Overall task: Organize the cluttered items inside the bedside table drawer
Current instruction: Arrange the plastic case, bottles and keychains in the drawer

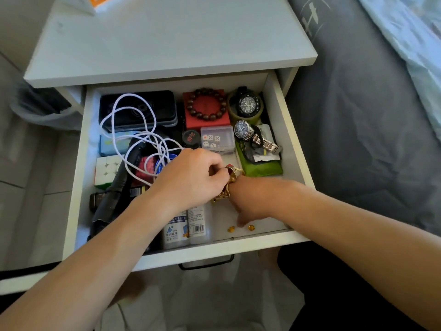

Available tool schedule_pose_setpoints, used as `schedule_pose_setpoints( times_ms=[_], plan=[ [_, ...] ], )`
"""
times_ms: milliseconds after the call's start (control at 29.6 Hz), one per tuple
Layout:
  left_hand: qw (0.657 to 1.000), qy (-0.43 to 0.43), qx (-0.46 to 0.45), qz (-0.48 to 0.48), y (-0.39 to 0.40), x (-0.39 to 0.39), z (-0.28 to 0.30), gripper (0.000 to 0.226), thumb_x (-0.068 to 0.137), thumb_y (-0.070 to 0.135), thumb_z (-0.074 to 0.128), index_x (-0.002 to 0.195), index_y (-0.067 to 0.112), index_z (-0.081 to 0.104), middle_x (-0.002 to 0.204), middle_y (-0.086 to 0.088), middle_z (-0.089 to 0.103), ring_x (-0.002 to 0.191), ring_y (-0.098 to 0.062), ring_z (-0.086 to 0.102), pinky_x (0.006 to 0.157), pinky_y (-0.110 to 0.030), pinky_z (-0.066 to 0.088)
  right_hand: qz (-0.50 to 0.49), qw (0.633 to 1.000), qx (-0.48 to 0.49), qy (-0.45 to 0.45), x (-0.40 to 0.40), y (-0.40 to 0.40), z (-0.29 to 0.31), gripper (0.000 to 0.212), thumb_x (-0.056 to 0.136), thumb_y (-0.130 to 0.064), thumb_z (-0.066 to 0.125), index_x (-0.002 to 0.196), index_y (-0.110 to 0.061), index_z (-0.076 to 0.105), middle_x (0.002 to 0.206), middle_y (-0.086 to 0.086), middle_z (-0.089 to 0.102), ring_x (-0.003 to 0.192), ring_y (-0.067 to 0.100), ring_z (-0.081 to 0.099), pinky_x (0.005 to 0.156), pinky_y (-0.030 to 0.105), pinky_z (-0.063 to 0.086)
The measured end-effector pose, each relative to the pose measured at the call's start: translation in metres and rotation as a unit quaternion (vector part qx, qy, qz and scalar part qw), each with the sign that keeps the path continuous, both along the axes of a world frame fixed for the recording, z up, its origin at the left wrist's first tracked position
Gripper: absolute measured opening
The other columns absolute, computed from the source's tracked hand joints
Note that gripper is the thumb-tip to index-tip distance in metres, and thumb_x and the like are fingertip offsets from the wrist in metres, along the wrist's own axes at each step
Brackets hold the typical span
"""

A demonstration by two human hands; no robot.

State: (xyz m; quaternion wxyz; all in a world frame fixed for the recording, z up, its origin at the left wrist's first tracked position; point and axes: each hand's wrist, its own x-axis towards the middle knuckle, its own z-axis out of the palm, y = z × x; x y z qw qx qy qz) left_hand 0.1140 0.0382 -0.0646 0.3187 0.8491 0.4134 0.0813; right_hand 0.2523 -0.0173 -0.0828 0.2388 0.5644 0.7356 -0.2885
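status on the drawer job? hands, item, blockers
Left hand and right hand both on gold trinket, front right of drawer. Two amber beads loose under right hand. White cable tangled across left side.

Soft, even daylight fills my view, brightest on the bedside table top (167,39) at the far side and on the pale drawer (296,130) walls. My forearms throw only faint, blurred shadows over the clutter beneath them. The near corners fall off into darkness. Straight edges bow outward toward the frame borders from the wide lens. The picture looks slightly soft and smeared overall, with small print on the bottles (188,225) barely legible.
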Motion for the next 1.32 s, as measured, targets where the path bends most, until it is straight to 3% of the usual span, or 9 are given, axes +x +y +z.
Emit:
schedule_pose_setpoints(
  times_ms=[68, 203, 439, 608, 744, 845, 1014, 1183, 1318],
  plan=[
    [1.0, -0.001, -0.007, 0.007, 0.001, -0.002, -0.002, 0.026, 0.09, 0.028, 0.059, 0.065, 0.023, 0.063, 0.055, 0.004, 0.062, 0.052, -0.015, 0.059, 0.055, -0.044, 0.052, -0.01, 1.0, -0.001, -0.006, 0.003, 0.002, 0.006, 0.037, 0.085, -0.033, 0.073, 0.113, -0.011, 0.061, 0.108, 0.001, 0.065, 0.096, 0.023, 0.063, 0.076, 0.033, 0.052],
    [0.999, 0.036, -0.011, -0.019, 0.002, 0.0, 0.003, 0.021, 0.091, 0.028, 0.058, 0.072, 0.025, 0.067, 0.059, 0.005, 0.064, 0.055, -0.013, 0.061, 0.055, -0.04, 0.053, -0.218, 0.949, 0.133, 0.184, 0.039, 0.0, 0.044, 0.01, 0.083, -0.029, 0.067, 0.078, -0.021, 0.068, 0.065, -0.004, 0.07, 0.062, 0.005, 0.067, 0.06, 0.022, 0.057],
    [0.999, 0.025, -0.023, -0.019, 0.002, -0.003, 0.003, 0.021, 0.092, 0.027, 0.058, 0.074, 0.025, 0.069, 0.062, 0.005, 0.065, 0.058, -0.012, 0.061, 0.058, -0.04, 0.053, -0.287, 0.893, 0.134, 0.321, 0.047, -0.001, 0.041, 0.006, 0.092, -0.022, 0.066, 0.089, -0.022, 0.072, 0.069, -0.01, 0.073, 0.059, 0.004, 0.069, 0.055, 0.015, 0.053],
    [0.999, -0.024, 0.001, 0.028, 0.0, -0.002, 0.001, 0.026, 0.09, 0.027, 0.059, 0.066, 0.023, 0.065, 0.056, 0.004, 0.063, 0.05, -0.017, 0.059, 0.051, -0.041, 0.051, -0.278, 0.924, 0.048, 0.256, 0.05, -0.003, 0.023, 0.013, 0.093, -0.015, 0.056, 0.088, -0.016, 0.068, 0.07, -0.005, 0.073, 0.059, 0.008, 0.07, 0.055, 0.023, 0.056],
    [0.994, -0.074, -0.004, 0.079, 0.001, -0.001, 0.002, 0.028, 0.09, 0.026, 0.06, 0.063, 0.022, 0.064, 0.053, 0.006, 0.062, 0.048, -0.016, 0.056, 0.049, -0.035, 0.045, -0.069, 0.989, -0.026, 0.129, 0.031, -0.004, 0.005, 0.016, 0.087, -0.027, 0.068, 0.101, -0.02, 0.069, 0.079, -0.013, 0.062, 0.075, 0.011, 0.059, 0.063, 0.024, 0.046],
    [0.995, -0.075, -0.019, 0.066, 0.0, 0.0, 0.002, 0.03, 0.092, 0.025, 0.06, 0.063, 0.021, 0.064, 0.052, 0.003, 0.062, 0.044, -0.018, 0.055, 0.048, -0.037, 0.044, 0.046, 0.994, -0.062, 0.082, 0.01, -0.001, -0.003, 0.027, 0.085, -0.031, 0.072, 0.107, -0.021, 0.061, 0.076, -0.015, 0.046, 0.073, 0.011, 0.047, 0.061, 0.028, 0.041],
    [0.995, -0.071, -0.03, 0.062, 0.001, -0.001, 0.001, 0.028, 0.091, 0.024, 0.06, 0.064, 0.021, 0.066, 0.053, 0.002, 0.063, 0.046, -0.022, 0.056, 0.046, -0.037, 0.043, 0.117, 0.989, -0.046, 0.08, -0.005, 0.008, -0.005, 0.016, 0.085, -0.028, 0.071, 0.091, -0.017, 0.062, 0.074, -0.009, 0.053, 0.076, 0.018, 0.055, 0.063, 0.03, 0.044],
    [0.996, -0.066, -0.026, 0.054, 0.002, -0.002, 0.001, 0.029, 0.092, 0.025, 0.059, 0.064, 0.022, 0.065, 0.053, 0.0, 0.063, 0.046, -0.024, 0.056, 0.044, -0.038, 0.042, 0.101, 0.993, -0.02, 0.058, -0.001, 0.005, 0.001, 0.005, 0.085, -0.019, 0.066, 0.088, -0.018, 0.062, 0.079, -0.006, 0.057, 0.075, 0.017, 0.053, 0.052, 0.026, 0.037],
    [0.998, -0.046, -0.012, 0.051, 0.004, -0.003, 0.001, 0.028, 0.091, 0.028, 0.058, 0.065, 0.022, 0.065, 0.054, -0.001, 0.064, 0.047, -0.023, 0.057, 0.047, -0.039, 0.046, -0.062, 0.989, 0.004, 0.134, 0.033, 0.001, 0.027, 0.006, 0.084, -0.022, 0.069, 0.088, -0.018, 0.072, 0.08, -0.01, 0.068, 0.072, 0.008, 0.061, 0.06, 0.019, 0.047]
  ],
)
